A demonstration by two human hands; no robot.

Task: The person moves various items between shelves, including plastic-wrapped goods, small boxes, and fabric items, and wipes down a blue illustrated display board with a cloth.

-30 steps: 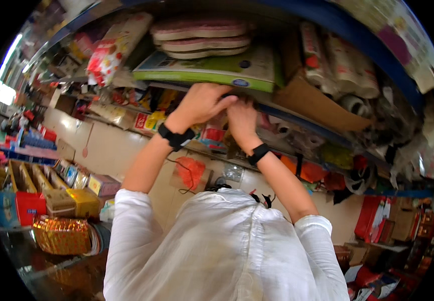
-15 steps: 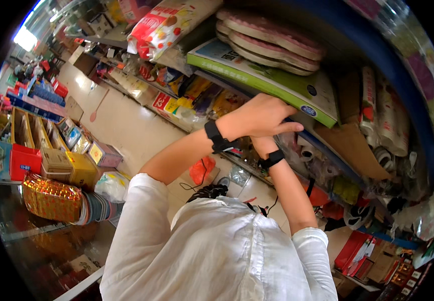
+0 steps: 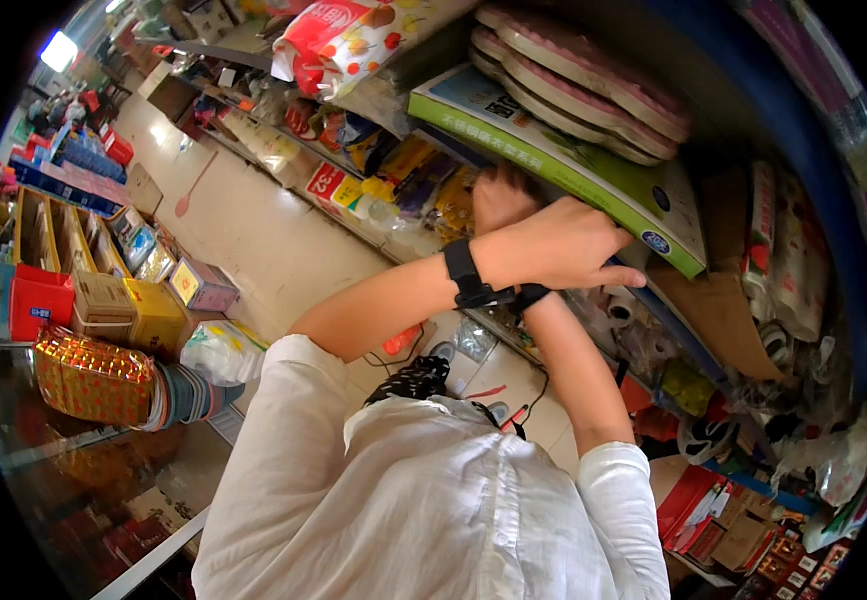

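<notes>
My left hand (image 3: pixel 558 245) reaches across to the shelf edge (image 3: pixel 678 320), just below a flat green and white box (image 3: pixel 563 165). Its thumb stands out apart from the fingers, and I see nothing held in it. My right hand (image 3: pixel 503 198) is partly hidden behind the left hand and wrist, near yellow packets (image 3: pixel 408 175) on the lower shelf. Its fingers are too hidden to read. The forearms cross at the wrists, and each wrist wears a black band. On the box lies a stack of pink-edged, scalloped pads (image 3: pixel 583 85).
A red and white printed bag (image 3: pixel 338 50) sits left of the box. Brown cardboard (image 3: pixel 718 310) and wrapped rolls (image 3: pixel 798 280) are at the right. Across the aisle stand cartons (image 3: pixel 158 315) and a shiny gold package (image 3: pixel 93 378). A black cable (image 3: pixel 393 358) lies on the floor.
My right hand has come up from under the left wrist, toward the lower-shelf packets. The left hand has shifted right along the shelf edge. The whole view has turned slightly.
</notes>
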